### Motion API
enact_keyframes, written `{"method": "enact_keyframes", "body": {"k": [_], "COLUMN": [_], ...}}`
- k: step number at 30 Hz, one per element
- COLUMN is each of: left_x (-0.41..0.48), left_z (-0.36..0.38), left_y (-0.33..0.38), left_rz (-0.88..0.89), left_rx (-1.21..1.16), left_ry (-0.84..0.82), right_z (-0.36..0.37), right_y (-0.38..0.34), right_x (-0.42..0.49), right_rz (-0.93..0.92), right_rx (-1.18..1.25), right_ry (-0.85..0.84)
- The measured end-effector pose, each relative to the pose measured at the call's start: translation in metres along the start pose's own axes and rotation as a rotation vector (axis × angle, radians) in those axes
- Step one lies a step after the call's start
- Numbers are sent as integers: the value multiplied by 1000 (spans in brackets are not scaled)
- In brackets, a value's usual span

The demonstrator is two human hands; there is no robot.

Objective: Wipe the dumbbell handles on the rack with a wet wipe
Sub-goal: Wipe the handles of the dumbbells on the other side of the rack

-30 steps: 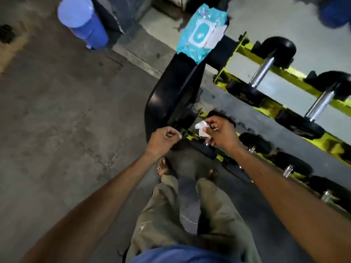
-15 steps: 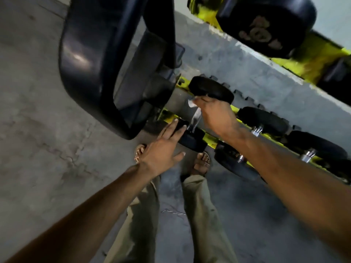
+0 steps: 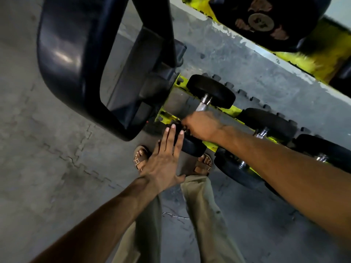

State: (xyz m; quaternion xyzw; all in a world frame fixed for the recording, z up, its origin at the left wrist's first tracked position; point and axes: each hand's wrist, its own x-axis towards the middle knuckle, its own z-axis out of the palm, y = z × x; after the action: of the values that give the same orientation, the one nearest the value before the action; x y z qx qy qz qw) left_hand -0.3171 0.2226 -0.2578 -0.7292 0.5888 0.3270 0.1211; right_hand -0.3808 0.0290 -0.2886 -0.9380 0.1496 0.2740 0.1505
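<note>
- The dumbbell lay at the left end of the rack's lower yellow tier, its chrome handle running from the far black head down toward the person.
- The right hand sat on the near part of that handle, fingers curled down around it, so only the far stretch of chrome showed. What the fingers held against the metal could not be told.
- The left hand was flat with straight, slightly spread fingers, its fingertips at the dumbbell's near head.
- 2 more dumbbells lay to the right on the same tier, side by side.
- A larger dumbbell head sat on the upper yellow tier, at the top right.
- A black end frame stood just left of the rack.
- Below the hands were 2 brown sandals and khaki trousers.
- Grey interlocking floor mats lay underneath.
</note>
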Motion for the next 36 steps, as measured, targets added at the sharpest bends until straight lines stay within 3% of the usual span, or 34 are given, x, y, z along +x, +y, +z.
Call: {"method": "enact_keyframes", "body": {"k": [2, 5, 7, 11, 15, 19, 22, 24, 28, 32, 34, 36], "left_x": [0, 2, 4, 6, 5, 4, 3, 4, 6, 6, 8, 7], "left_z": [3, 7, 11, 13, 12, 15, 18, 20, 22, 22, 22, 22], "left_y": [3, 4, 3, 0, -5, -9, -12, -13, -12, -14, -14, -14], "left_rz": [-20, -39, -39, -12, 37, 50, 60, 78, 85, 97, 101, 96], "left_rx": [6, 14, 6, 10, -1, -23, -4, 16, 20, 33, 33, 20], "left_ry": [-8, 17, 32, 14, 25, 53, 68, 72, 81, 79, 80, 81], "right_z": [-2, -8, 1, 37, 76, 95, 76, 63, 58, 47, 47, 61], "right_y": [-11, -4, -5, -10, -10, -20, -3, 9, 12, 20, 9, -3], "right_x": [5, 18, 16, -12, -32, -27, 0, 17, 28, 47, 48, 38], "right_rz": [-80, -1, 20, 89, 451, 751, 918, 897, 809, 935, 1018, 1082], "right_rx": [27, -80, -12, 392, 775, 1363, 1830, 2157, 2615, 2734, 2615, 2334], "right_ry": [-76, -19, 28, 196, 346, 383, 506, 592, 557, 773, 901, 1025]}}
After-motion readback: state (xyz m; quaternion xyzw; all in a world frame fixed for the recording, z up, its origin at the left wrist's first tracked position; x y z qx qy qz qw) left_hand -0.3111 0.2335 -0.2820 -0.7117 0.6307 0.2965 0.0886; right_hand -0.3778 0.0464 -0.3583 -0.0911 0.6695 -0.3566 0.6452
